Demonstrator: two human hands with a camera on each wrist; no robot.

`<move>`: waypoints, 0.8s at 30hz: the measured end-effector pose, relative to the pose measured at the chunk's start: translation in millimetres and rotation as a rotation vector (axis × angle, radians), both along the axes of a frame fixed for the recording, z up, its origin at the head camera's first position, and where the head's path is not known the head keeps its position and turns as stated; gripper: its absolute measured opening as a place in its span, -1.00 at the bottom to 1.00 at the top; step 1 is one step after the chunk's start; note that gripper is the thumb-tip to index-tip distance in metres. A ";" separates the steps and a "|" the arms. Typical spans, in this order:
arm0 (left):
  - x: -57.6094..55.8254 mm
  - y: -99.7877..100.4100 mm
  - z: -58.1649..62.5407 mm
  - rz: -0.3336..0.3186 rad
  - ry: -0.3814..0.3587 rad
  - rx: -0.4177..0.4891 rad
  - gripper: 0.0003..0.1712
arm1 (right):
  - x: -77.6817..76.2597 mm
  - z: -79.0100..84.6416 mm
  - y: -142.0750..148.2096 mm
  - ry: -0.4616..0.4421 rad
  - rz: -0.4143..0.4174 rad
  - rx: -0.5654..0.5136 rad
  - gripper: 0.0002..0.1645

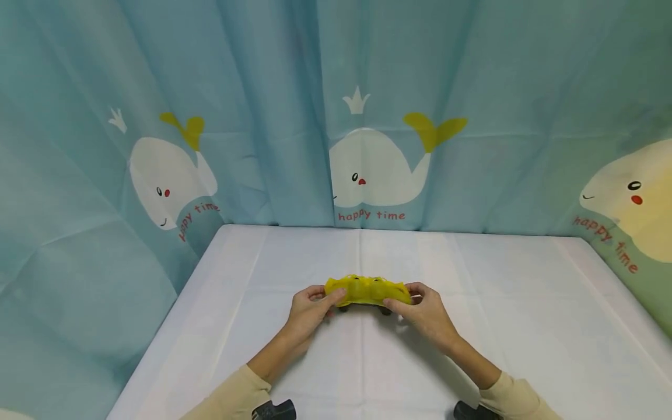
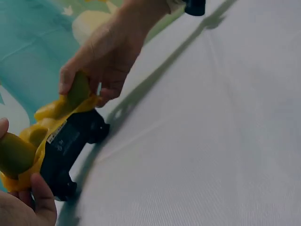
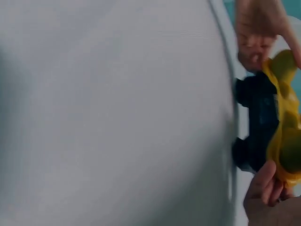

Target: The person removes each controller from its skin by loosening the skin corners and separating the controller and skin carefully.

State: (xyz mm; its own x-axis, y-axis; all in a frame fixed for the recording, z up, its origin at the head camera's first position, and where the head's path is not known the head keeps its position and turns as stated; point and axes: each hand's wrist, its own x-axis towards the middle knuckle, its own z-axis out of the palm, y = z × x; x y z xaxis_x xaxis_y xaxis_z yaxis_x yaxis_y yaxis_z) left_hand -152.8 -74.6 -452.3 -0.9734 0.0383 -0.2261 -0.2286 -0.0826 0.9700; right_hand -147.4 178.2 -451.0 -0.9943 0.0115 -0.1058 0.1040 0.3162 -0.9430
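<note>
Between both hands is what looks like a black game controller [image 2: 70, 136] in a yellow rubbery cover [image 1: 367, 290]. My left hand [image 1: 307, 312] grips its left end, thumb on the near side and fingers behind. At the right end, my right hand [image 1: 427, 318] holds it the same way. Two dark knobs [image 2: 99, 129] stick out from the black part, and a small white label [image 2: 57, 133] shows on it in the left wrist view. The right wrist view shows the black side [image 3: 262, 110] facing the table. The controller seems held just above the tabletop; fingers hide its ends.
A white cloth-covered table [image 1: 273, 256] with fold lines spreads around the hands. Blue-green curtains [image 1: 273, 116] printed with whales hang behind it and at both sides. Dark wrist devices [image 1: 275, 410] sit by the beige sleeves [image 1: 231, 396].
</note>
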 end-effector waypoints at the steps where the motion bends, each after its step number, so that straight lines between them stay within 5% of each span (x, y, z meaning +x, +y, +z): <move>1: -0.2 0.9 0.4 -0.003 -0.014 0.001 -0.42 | -2.0 0.5 0.2 -0.040 0.003 -0.010 -0.37; 6: -1.1 2.1 -1.2 -0.015 -0.029 -0.007 -0.53 | -9.9 4.9 -1.6 -0.175 0.038 -0.104 -0.46; 10: -1.6 0.2 -4.3 -0.001 0.012 -0.033 -0.60 | -9.8 6.9 -5.3 -0.196 0.041 -0.114 -0.50; 18: 3.7 4.8 -9.8 0.102 0.122 -0.053 -0.62 | -3.0 3.7 -7.0 -0.071 0.002 -0.008 -0.55; 24: 6.6 8.8 -10.2 0.143 0.319 -0.087 -0.60 | -0.7 3.4 -4.0 0.017 0.004 0.001 -0.50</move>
